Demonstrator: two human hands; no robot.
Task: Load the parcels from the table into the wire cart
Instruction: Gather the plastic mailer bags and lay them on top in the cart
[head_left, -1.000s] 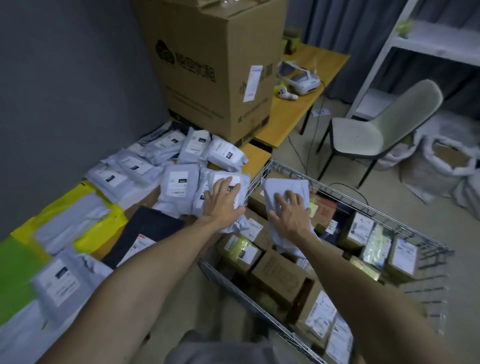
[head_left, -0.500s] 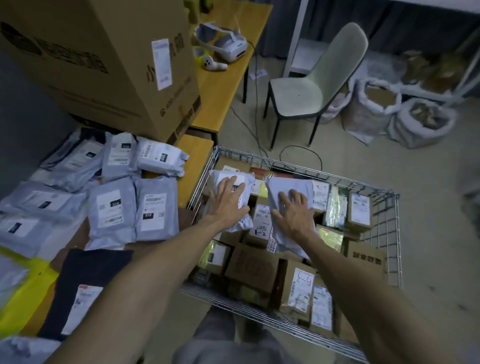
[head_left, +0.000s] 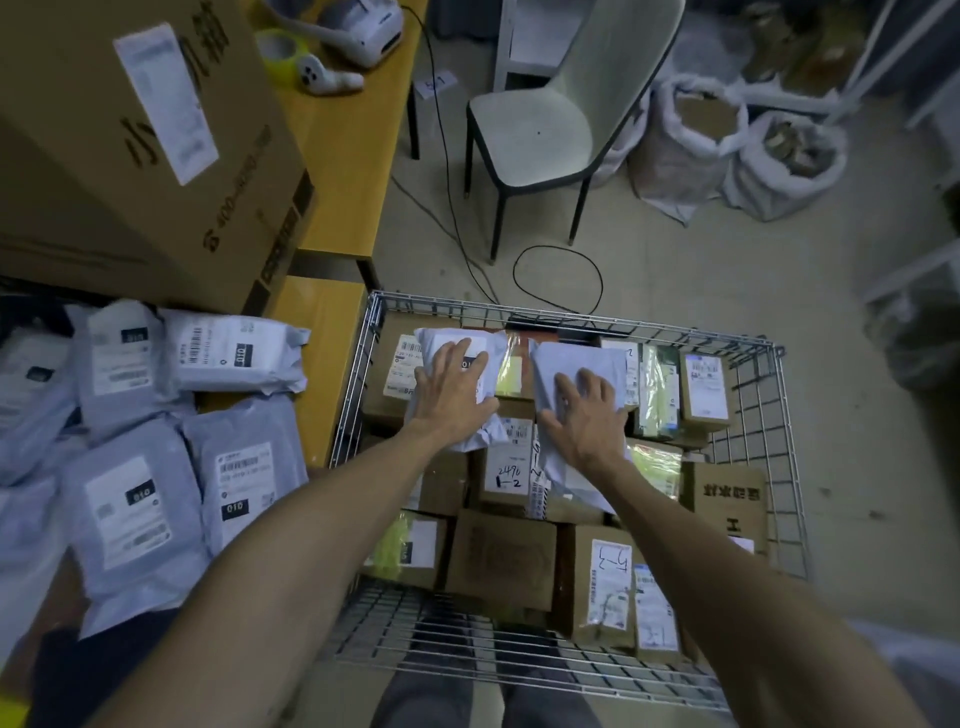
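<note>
The wire cart stands to the right of the yellow table and is packed with cardboard boxes and small packets. My left hand lies flat, fingers spread, on a grey mailer bag on top of the boxes at the cart's far left. My right hand rests the same way on a second grey mailer bag just to its right. Several more grey mailer parcels lie on the table at the left.
A large cardboard box stands on the table behind the parcels. A white headset and controller sit on the far desk. A pale chair, a black cable loop and white sacks are on the floor beyond the cart.
Both hands moved right and forward from the table edge over the cart, each with a grey mailer bag under it. The bags now lie on the boxes inside.
</note>
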